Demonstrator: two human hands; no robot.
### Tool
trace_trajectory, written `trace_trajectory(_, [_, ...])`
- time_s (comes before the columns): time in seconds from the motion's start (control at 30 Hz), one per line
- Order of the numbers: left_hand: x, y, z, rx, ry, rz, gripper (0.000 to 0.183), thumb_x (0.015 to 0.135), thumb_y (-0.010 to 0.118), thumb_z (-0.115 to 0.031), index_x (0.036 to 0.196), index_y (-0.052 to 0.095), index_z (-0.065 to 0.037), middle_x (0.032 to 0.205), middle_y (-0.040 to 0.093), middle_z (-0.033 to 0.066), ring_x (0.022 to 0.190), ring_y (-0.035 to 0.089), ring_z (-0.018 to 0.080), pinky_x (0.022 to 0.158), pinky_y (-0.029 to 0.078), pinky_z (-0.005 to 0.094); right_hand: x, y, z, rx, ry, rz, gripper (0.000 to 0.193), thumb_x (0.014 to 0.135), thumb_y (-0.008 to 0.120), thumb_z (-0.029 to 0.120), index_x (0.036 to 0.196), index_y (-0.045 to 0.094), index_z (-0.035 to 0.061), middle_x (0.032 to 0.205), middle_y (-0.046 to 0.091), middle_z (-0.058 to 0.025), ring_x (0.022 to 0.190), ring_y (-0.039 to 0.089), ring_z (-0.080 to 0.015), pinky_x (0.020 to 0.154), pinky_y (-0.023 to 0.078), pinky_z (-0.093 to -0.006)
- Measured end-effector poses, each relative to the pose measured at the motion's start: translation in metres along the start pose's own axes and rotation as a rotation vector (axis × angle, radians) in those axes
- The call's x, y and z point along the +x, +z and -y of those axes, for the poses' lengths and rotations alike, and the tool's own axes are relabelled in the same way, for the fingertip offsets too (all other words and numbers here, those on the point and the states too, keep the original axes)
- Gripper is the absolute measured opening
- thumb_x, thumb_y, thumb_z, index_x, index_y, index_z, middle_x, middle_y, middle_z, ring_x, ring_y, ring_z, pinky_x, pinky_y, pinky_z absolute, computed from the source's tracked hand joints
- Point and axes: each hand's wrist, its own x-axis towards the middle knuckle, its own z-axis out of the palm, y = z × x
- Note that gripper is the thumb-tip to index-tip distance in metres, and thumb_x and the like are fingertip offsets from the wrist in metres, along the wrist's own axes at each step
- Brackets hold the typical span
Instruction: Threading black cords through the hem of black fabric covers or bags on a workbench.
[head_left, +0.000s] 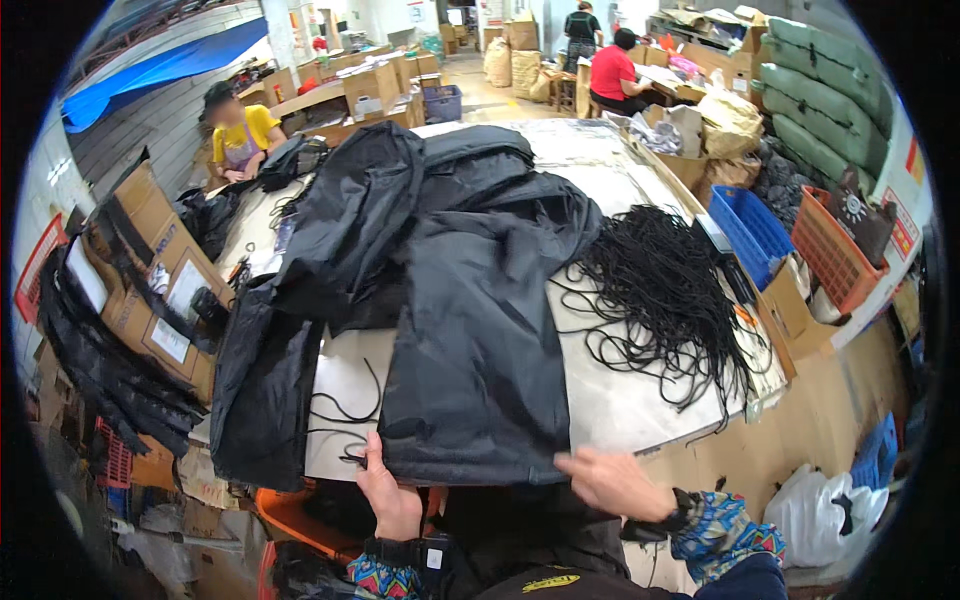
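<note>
A long piece of smooth black fabric (480, 350) lies toward me on the table, its hemmed near edge hanging at the table's front. My left hand (392, 500) grips the left corner of that edge, thumb upright on top and fingers beneath. Beside the thumb, a thin black cord (345, 415) curls over the white tabletop. At the right corner, my right hand (618, 484) has its fingers closed on the hem; motion smears the fingertips slightly. More black fabric (350, 200) is heaped behind, and another length (262, 390) drapes at the left.
A tangled pile of black cords (660, 290) covers the table's right side. Blue (745, 235) and orange (835, 255) crates stand beyond it. Cardboard (165, 270) and black strips (100, 350) flank the left. A person in yellow (245, 135) works at the far left; others sit farther back.
</note>
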Motion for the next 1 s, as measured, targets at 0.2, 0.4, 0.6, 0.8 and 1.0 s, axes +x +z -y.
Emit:
trace_trajectory(0.2, [-0.002, -0.012, 0.033, -0.075, -0.229, -0.035, 0.034, 0.091, 0.061, -0.022, 0.12, 0.053, -0.005, 0.115, 0.06, 0.0081, 0.103, 0.058, 0.0245, 0.092, 0.047, 0.0403, 0.081, -0.047, 0.022, 0.004, 0.059, -0.084, 0.054, 0.089, 0.058, 0.024, 0.136, 0.037, 0.0096, 0.091, 0.063, -0.0169, 0.076, 0.063, -0.0364, 0.062, 0.051, -0.0419])
trace_trajectory(0.4, [-0.001, -0.006, -0.015, 0.601, 0.545, -0.037, 0.03, 0.094, 0.055, -0.019, 0.114, 0.057, 0.005, 0.113, 0.06, 0.0098, 0.098, 0.055, 0.0178, 0.09, 0.041, 0.0316, 0.122, 0.005, -0.096, -0.201, 0.22, 0.003, 0.045, 0.088, 0.045, 0.015, 0.131, 0.042, -0.0007, 0.074, 0.063, -0.0211, 0.069, 0.063, -0.0392, 0.062, 0.048, -0.0491])
trace_trajectory(0.6, [0.051, -0.059, -0.178, 0.602, 0.935, -0.68, 0.047, 0.095, 0.053, -0.028, 0.125, 0.048, 0.008, 0.121, 0.058, 0.0167, 0.11, 0.053, 0.0256, 0.098, 0.036, 0.0341, 0.113, -0.05, -0.021, -0.017, -0.109, -0.348, 0.047, 0.084, 0.056, 0.006, 0.13, 0.047, 0.0066, 0.086, 0.064, -0.0168, 0.077, 0.062, -0.0338, 0.065, 0.049, -0.0421])
trace_trajectory(0.8, [0.124, -0.243, -0.272, 0.684, 0.991, -0.769, 0.047, 0.094, 0.054, -0.031, 0.123, 0.052, 0.005, 0.122, 0.059, 0.0145, 0.106, 0.056, 0.0249, 0.094, 0.04, 0.0326, 0.101, -0.059, -0.011, -0.048, -0.061, -0.303, 0.046, 0.084, 0.057, 0.005, 0.128, 0.047, 0.0038, 0.087, 0.066, -0.0148, 0.075, 0.063, -0.0326, 0.064, 0.049, -0.04])
trace_trajectory(1.0, [0.166, -0.262, -0.239, 1.335, 0.596, -1.0, 0.054, 0.085, 0.062, -0.027, 0.127, 0.048, 0.005, 0.122, 0.056, 0.0213, 0.111, 0.053, 0.0368, 0.094, 0.042, 0.0408, 0.077, -0.059, -0.015, -0.041, 0.052, -0.231, 0.043, 0.083, 0.058, 0.004, 0.125, 0.049, 0.0023, 0.088, 0.067, -0.015, 0.077, 0.064, -0.033, 0.065, 0.05, -0.0393])
